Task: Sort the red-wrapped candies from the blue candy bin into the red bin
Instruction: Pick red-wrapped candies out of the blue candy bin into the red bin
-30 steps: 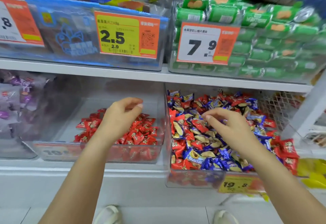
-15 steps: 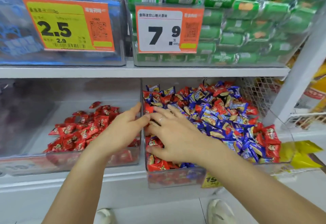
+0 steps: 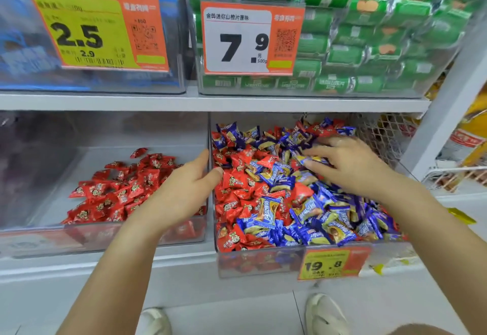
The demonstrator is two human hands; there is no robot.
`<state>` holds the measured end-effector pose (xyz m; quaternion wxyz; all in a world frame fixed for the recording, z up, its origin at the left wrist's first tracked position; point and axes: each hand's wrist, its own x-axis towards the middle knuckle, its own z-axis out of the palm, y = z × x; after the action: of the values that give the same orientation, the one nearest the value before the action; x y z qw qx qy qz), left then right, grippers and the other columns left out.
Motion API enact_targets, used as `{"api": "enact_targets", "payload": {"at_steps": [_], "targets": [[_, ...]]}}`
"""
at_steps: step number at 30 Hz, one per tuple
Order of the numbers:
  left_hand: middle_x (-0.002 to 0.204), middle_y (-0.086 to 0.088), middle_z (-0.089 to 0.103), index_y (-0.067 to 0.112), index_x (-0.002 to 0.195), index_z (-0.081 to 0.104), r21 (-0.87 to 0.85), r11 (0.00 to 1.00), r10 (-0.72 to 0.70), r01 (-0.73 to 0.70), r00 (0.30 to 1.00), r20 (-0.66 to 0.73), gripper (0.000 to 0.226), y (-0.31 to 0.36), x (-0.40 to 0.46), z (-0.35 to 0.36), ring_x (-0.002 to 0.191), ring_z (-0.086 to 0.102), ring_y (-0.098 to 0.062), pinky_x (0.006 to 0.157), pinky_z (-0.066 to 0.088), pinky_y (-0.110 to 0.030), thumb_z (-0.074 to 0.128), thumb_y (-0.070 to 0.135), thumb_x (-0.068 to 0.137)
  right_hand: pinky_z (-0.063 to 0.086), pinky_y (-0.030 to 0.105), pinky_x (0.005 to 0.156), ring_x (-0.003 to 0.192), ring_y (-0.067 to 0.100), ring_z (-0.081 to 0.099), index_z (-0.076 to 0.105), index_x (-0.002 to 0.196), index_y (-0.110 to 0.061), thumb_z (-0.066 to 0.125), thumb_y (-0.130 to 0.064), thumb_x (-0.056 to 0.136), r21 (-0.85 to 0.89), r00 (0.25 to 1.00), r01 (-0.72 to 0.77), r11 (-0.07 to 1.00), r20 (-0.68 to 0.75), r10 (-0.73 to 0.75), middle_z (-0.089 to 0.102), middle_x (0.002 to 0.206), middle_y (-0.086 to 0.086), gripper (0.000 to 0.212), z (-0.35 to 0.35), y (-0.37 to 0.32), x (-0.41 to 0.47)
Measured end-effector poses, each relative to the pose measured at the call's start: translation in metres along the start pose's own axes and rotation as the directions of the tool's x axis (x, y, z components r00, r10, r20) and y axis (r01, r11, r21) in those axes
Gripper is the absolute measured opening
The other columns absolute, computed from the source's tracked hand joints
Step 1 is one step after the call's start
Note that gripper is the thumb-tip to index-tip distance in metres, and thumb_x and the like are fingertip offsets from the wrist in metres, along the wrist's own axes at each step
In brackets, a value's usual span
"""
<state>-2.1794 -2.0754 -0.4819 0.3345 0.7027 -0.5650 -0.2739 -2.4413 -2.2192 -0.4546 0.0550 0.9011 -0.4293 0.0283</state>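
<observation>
The shelf (image 3: 210, 102) fills the view, with two clear bins on its lower level. At about 4 o'clock from the picture's centre sits the blue candy bin (image 3: 263, 261), heaped with blue candies (image 3: 340, 229) and, mostly toward its 9 o'clock side, a thick patch of red-wrapped candies (image 3: 234, 184). At 8 o'clock from centre is the red bin (image 3: 110, 239), holding only a shallow pile of red sweets (image 3: 123, 189) that covers part of its floor.

The left hand (image 3: 184, 192) hovers at the wall between the two bins, fingers straight and relaxed, thumb tip touching a red wrapper just inside the blue bin; it grasps nothing. The right hand (image 3: 350, 163) lies over the candies toward 2 o'clock in the blue bin, fingers spread flat on the wrappers, released, holding nothing that can be seen.

By my reckoning the sorting is only partly done: some red sweets lie in their own bin, yet dozens remain mixed among the blue, with more likely buried beneath.
</observation>
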Motion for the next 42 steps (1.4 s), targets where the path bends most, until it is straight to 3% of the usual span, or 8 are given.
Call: {"api": "enact_targets", "payload": {"at_steps": [3, 10, 15, 22, 31, 34, 37, 42], "targets": [[0.134, 0.005, 0.054, 0.030, 0.147, 0.029, -0.005, 1.000, -0.014, 0.014, 1.000, -0.005, 0.055, 0.003, -0.002, 0.000, 0.123, 0.049, -0.014, 0.106, 0.036, -0.036, 0.039, 0.048, 0.096, 0.035, 0.047, 0.105, 0.125, 0.028, 0.048, 0.061, 0.124, -0.030, 0.018, -0.071, 0.081, 0.067, 0.992, 0.050, 0.997, -0.120, -0.041, 0.056, 0.131, 0.007, 0.073, -0.013, -0.017, -0.013], [0.119, -0.005, 0.062, 0.023, 0.138, 0.041, 0.024, 1.000, 0.003, -0.002, 0.999, -0.039, 0.049, 0.009, -0.004, 0.000, 0.112, 0.056, -0.022, 0.098, 0.042, -0.044, 0.039, 0.043, 0.093, 0.046, 0.044, 0.093, 0.107, 0.027, 0.055, 0.073, 0.087, -0.020, 0.058, -0.040, 0.079, 0.200, 0.807, 0.587, 0.784, -0.076, -0.585, 0.066, 0.097, 0.005, 0.026, 0.012, -0.136, -0.005], [0.116, 0.002, 0.061, 0.023, 0.135, 0.043, 0.022, 0.999, 0.027, -0.025, 0.998, -0.056, 0.037, 0.014, -0.008, 0.004, 0.108, 0.056, -0.018, 0.094, 0.043, -0.035, 0.039, 0.030, 0.099, 0.017, 0.050, 0.114, 0.138, 0.026, 0.025, 0.058, 0.124, -0.034, 0.044, -0.059, 0.087, -0.056, 0.826, 0.483, 0.874, 0.358, -0.434, 0.040, 0.144, 0.005, 0.047, 0.017, -0.144, 0.017], [0.126, -0.009, 0.058, 0.023, 0.141, 0.038, -0.003, 0.999, 0.048, -0.049, 0.997, -0.057, 0.040, 0.020, -0.015, 0.002, 0.116, 0.052, -0.024, 0.086, 0.037, -0.029, 0.037, 0.026, 0.101, 0.027, 0.049, 0.106, 0.127, 0.030, 0.037, 0.047, 0.136, -0.024, 0.045, -0.049, 0.092, -0.431, 0.910, 0.392, 0.813, 0.311, -0.274, 0.041, 0.141, 0.009, 0.051, 0.000, -0.135, 0.035], [0.115, -0.004, 0.061, 0.018, 0.126, 0.053, 0.212, 0.976, 0.080, -0.052, 0.989, -0.125, 0.036, 0.016, -0.011, 0.004, 0.110, 0.054, -0.023, 0.088, 0.039, -0.033, 0.039, 0.037, 0.098, 0.034, 0.031, 0.102, 0.128, 0.021, 0.043, 0.061, 0.118, -0.033, 0.048, -0.053, 0.090, 0.085, 0.984, 0.176, 0.981, -0.030, -0.174, 0.046, 0.140, 0.000, 0.037, -0.019, -0.042, -0.006], [0.138, -0.010, 0.049, 0.011, 0.136, 0.049, 0.398, 0.915, 0.195, -0.064, 0.935, -0.297, 0.047, 0.027, -0.013, 0.013, 0.129, 0.040, -0.026, 0.107, 0.027, -0.034, 0.040, 0.034, 0.095, 0.025, 0.019, 0.103, 0.134, 0.009, 0.034, 0.063, 0.120, -0.038, 0.057, -0.056, 0.083, 0.445, 0.993, 0.121, 0.887, -0.037, -0.116, 0.040, 0.146, -0.001, 0.042, -0.018, -0.025, -0.027], [0.131, -0.002, 0.055, 0.015, 0.125, 0.060, 0.345, 0.911, 0.338, -0.225, 0.886, -0.317, 0.042, 0.050, -0.017, 0.028, 0.124, 0.046, -0.018, 0.102, 0.024, -0.018, 0.040, 0.029, 0.091, 0.032, 0.010, 0.094, 0.118, -0.005, 0.045, 0.063, 0.106, -0.047, 0.060, -0.054, 0.081, 0.694, 0.986, 0.078, 0.716, -0.157, 0.045, 0.055, 0.130, -0.012, 0.026, -0.015, -0.011, -0.043], [0.125, 0.004, 0.060, 0.025, 0.126, 0.058, 0.329, 0.909, 0.317, -0.256, 0.937, -0.147, 0.033, 0.079, -0.009, 0.051, 0.112, 0.054, -0.012, 0.092, 0.035, -0.021, 0.043, 0.019, 0.098, 0.048, 0.034, 0.091, 0.099, -0.001, 0.062, 0.070, 0.098, -0.037, 0.060, -0.041, 0.084, 0.803, 0.942, 0.060, 0.593, -0.243, 0.233, 0.069, 0.101, -0.020, 0.017, -0.001, 0.009, -0.054]]}}
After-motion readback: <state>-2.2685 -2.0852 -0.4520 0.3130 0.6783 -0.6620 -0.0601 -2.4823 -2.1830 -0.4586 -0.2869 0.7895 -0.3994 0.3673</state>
